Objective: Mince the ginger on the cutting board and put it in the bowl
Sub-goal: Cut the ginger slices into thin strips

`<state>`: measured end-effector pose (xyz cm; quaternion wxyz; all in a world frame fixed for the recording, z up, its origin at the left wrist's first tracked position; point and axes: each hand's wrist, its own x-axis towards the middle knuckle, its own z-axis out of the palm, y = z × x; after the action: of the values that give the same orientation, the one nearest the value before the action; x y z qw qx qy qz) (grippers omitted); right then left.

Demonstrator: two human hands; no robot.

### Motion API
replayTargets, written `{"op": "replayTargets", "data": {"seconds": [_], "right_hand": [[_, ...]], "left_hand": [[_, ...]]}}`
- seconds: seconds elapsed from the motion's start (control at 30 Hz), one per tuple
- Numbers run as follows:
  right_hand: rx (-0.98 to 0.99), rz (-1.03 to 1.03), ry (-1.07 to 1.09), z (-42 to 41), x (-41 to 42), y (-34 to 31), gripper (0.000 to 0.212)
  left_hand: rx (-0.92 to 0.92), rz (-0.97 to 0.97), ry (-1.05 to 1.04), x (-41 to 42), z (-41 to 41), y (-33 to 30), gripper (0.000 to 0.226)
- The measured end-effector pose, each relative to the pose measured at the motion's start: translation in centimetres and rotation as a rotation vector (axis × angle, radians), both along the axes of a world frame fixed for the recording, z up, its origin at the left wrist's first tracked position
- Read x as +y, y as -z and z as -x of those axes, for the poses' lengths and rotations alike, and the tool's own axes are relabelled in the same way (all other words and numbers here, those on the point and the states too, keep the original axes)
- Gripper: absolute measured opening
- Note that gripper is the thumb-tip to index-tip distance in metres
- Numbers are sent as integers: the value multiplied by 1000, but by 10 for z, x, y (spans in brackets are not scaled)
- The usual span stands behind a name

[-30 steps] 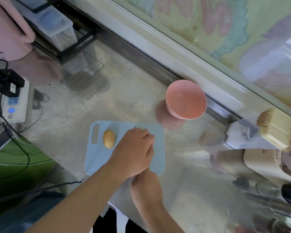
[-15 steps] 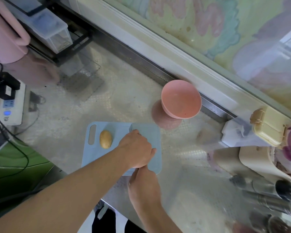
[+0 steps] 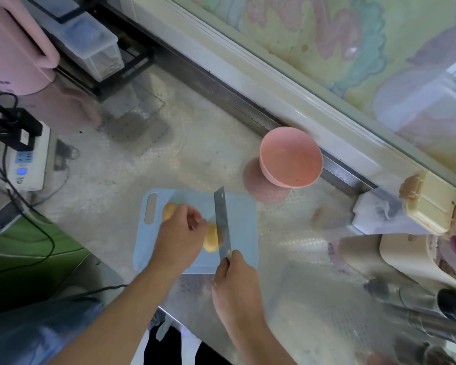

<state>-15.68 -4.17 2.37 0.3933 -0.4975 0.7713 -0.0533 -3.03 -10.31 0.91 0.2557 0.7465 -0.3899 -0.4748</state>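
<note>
Head view: ginger point(image 3: 211, 241) between left hand point(image 3: 181, 241) grip and knife point(image 3: 222, 222).

Knife point(image 3: 222, 222) handle hidden in right hand point(image 3: 236, 283), ginger point(image 3: 211, 241) partly covered, blurred

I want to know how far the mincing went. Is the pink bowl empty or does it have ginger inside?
Empty. The pink bowl shows only its bare inside, while the ginger lies on the cutting board.

Bare forearms and hands, blue sleeve point(image 3: 37, 335) on the left arm
</note>
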Motion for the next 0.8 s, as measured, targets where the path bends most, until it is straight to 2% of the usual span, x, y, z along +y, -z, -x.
{"op": "replayTargets", "data": {"seconds": [0.13, 0.4, 0.8], "right_hand": [[11, -15, -1, 1, 1, -1, 21], [19, -32, -46, -6, 4, -1, 18], [8, -84, -46, -12, 2, 3, 10]], "left_hand": [[19, -109, 77, 22, 2, 24, 8], [34, -95, 35, 25, 6, 35, 17], [24, -74, 17, 26, 11, 37, 18]]}}
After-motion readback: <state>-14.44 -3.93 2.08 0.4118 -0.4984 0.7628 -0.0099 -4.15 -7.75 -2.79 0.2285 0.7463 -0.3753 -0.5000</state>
